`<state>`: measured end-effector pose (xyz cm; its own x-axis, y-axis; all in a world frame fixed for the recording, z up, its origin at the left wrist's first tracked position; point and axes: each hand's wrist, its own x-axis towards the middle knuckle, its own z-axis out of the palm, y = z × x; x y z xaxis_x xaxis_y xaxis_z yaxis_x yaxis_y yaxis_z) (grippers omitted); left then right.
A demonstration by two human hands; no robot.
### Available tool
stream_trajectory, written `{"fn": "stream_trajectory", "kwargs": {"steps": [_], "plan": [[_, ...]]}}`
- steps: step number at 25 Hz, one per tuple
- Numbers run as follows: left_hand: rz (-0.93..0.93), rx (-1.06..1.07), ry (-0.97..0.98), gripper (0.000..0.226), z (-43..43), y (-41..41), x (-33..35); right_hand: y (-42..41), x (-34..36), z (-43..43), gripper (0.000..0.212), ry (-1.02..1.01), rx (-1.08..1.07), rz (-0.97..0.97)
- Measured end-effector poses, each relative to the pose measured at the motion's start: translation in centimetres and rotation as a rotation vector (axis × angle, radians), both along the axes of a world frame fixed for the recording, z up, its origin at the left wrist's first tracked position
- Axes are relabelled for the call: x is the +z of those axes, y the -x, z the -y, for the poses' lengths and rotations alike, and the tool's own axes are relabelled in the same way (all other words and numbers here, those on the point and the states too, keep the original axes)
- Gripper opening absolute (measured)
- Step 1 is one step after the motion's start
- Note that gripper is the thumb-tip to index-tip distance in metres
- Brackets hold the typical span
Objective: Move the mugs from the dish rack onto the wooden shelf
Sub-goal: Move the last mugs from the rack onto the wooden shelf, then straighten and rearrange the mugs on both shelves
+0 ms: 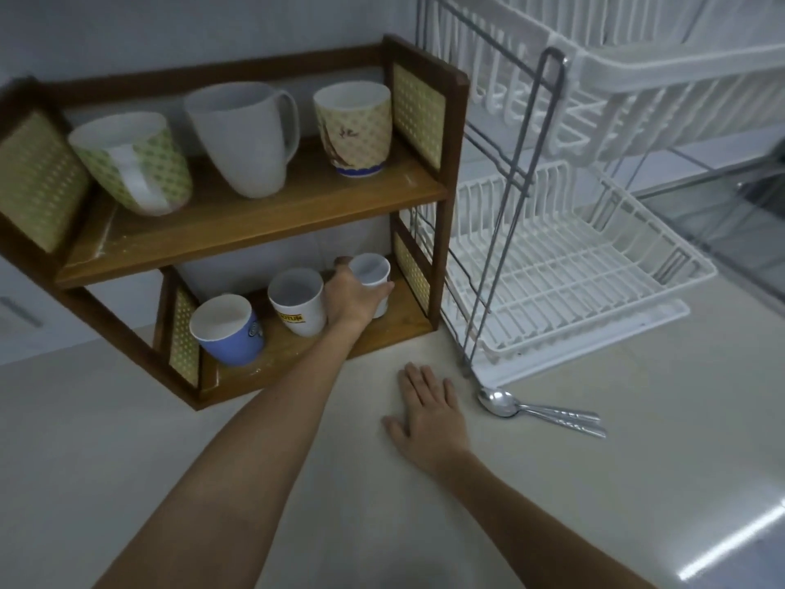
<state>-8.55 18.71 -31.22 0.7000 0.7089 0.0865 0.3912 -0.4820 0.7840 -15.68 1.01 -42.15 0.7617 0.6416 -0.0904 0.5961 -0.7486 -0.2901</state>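
Two metal spoons (536,408) lie on table (637,440), side by side, touching, bowls toward shelf side, handles pointing toward table's right edge. Bowls sit just beside foot of rack frame. Table surface pale, glossy, light glare near right edge. Pale tiled wall (127,31) behind. Dark sink (760,197) at far right.

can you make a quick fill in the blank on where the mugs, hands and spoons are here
1. The left hand grips a small white mug on the shelf's ____ level.
2. The top level holds ____ mugs.
3. The right hand lies flat on the ____.
4. Two ____ lie beside the dish rack.

Missing words: bottom; three; counter; spoons
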Motion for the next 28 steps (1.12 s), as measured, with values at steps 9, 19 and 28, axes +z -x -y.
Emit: {"fn": "stream_trajectory", "kwargs": {"steps": [9, 19, 28], "plan": [[-0.045, 0.023, 0.035, 0.072, -0.4, -2.4, -1.9, -0.2, 0.3, -0.2, 0.081, -0.015, -0.009, 0.005], [-0.152, -0.119, -0.001, 0.078, -1.1, -0.7, -0.4, -0.5, -0.1, -0.5, 0.080, -0.056, -0.020, 0.051], [-0.337, -0.592, -0.018, 0.030, -5.4, 12.6, 15.8, -2.0, 12.7, -5.2, 0.028, -0.773, 0.014, 0.090]]}}
